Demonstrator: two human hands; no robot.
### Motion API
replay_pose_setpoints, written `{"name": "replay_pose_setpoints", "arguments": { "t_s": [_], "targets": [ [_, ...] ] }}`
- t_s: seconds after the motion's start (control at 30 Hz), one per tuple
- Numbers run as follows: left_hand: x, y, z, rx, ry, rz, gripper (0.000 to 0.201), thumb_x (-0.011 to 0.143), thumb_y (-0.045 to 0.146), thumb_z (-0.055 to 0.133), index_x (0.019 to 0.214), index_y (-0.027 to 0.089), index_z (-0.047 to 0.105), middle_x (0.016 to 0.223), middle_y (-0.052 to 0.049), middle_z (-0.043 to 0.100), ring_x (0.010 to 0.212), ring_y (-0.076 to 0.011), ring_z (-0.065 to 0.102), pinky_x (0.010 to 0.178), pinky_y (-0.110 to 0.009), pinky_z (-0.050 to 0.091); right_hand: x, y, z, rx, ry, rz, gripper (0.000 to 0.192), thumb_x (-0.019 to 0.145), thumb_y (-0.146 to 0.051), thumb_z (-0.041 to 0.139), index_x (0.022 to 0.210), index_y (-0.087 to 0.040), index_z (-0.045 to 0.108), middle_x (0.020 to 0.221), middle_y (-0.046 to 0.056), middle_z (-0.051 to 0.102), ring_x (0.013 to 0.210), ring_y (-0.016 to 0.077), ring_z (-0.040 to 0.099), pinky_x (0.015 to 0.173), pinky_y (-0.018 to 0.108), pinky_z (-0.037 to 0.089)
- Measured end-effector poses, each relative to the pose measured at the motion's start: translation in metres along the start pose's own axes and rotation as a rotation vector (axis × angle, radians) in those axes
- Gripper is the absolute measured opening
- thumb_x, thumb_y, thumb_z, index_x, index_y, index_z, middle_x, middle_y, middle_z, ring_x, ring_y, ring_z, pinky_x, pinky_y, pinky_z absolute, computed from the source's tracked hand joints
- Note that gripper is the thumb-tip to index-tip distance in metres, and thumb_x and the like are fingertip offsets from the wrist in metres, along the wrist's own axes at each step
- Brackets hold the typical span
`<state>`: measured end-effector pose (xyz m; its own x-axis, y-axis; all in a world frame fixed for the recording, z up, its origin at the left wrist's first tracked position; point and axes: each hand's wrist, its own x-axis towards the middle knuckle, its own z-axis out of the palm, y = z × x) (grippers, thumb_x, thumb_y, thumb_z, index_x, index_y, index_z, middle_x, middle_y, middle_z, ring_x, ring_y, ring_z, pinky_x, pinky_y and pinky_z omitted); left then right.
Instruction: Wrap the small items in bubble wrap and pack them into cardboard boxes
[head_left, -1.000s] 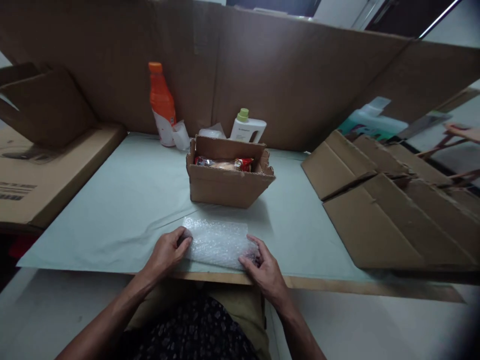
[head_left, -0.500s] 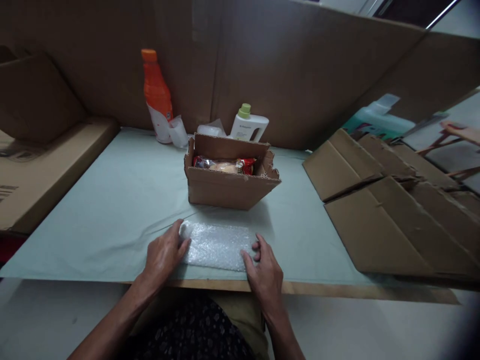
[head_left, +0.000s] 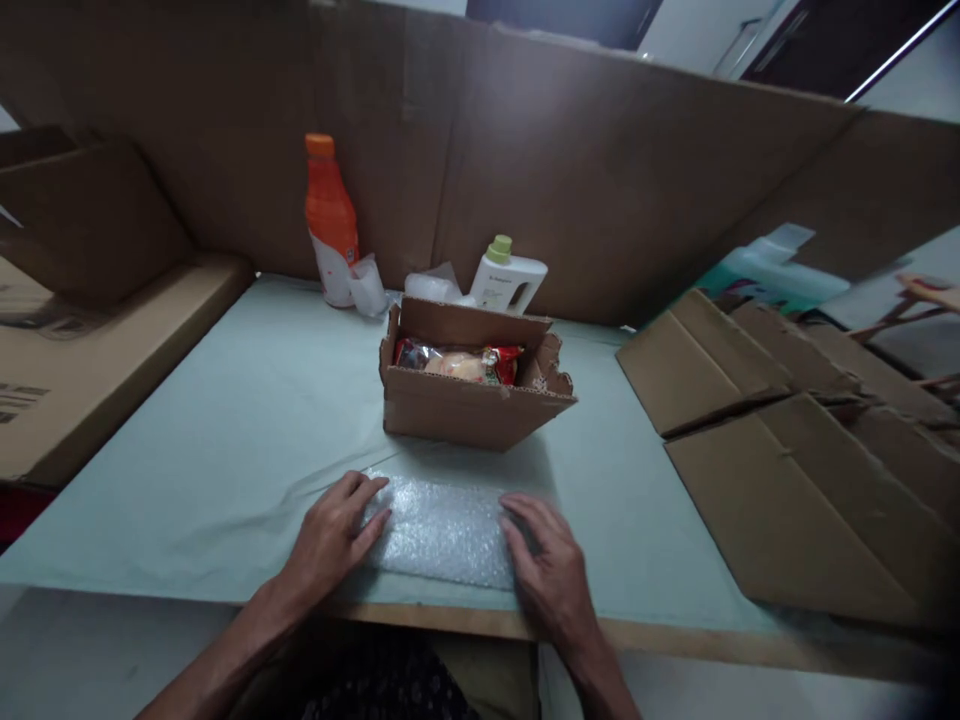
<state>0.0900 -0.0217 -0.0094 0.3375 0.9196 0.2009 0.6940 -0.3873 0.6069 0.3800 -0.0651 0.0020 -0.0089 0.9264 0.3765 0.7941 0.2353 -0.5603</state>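
- Our grip is flat rather than closed: the left hand lies palm down with fingers spread on the left end of the bubble wrap sheet, pinching nothing.
- Our right hand lies the same way on the sheet's right end, fingers stretched out and a little apart, pressing down without curling round anything.
- Between our two hands the bubble wrap sheet lies flat on the bench, near its front edge, its middle bare and its two ends under our fingertips.
- We see the sheet's long side running left to right, roughly in line with the bench edge just before us.
- Just behind the sheet, apart from it, stands an open cardboard box with its flaps turned out; its right flap looks torn.
- Inside the box we see a snack packet with red ends lying across it.
- Behind the box, near the cardboard wall, stands a white bottle with a green cap, with some crumpled clear plastic just to its left.
- Further left, an orange bottle stands upright against the wall, a small white packet touching its base.
- On our right, flattened cardboard sheets lie overlapped on the bench, well apart from our right hand.
- On our left, a large flat carton lies along the bench side.
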Motion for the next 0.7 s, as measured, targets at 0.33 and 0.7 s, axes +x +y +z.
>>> {"name": "replay_pose_setpoints", "arguments": {
  "t_s": [0.33,0.7],
  "targets": [
    [0.108,-0.015,-0.003,-0.265,0.093,-0.178,0.058,0.085,0.032,0.058,0.140,0.021,0.045,0.103,-0.006,0.067,0.063,-0.0132,0.057,0.063,-0.029,0.050,0.110,0.052,0.008,0.266,-0.126,0.394,0.047,0.072,-0.049,0.069,0.104,-0.015,0.063,0.080,0.006,0.072,0.070,0.0221,0.064,0.060,0.031,0.049],
    [0.145,-0.029,-0.013,-0.202,0.025,-0.240,0.068,0.085,0.033,0.055,0.149,0.021,0.037,0.118,-0.010,0.066,0.059,-0.0122,0.053,0.065,-0.031,0.048,0.146,0.066,0.016,0.219,-0.136,0.322,0.052,0.079,-0.042,0.062,0.122,-0.014,0.063,0.093,0.011,0.074,0.066,0.0192,0.063,0.065,0.034,0.050]
  ]
}}
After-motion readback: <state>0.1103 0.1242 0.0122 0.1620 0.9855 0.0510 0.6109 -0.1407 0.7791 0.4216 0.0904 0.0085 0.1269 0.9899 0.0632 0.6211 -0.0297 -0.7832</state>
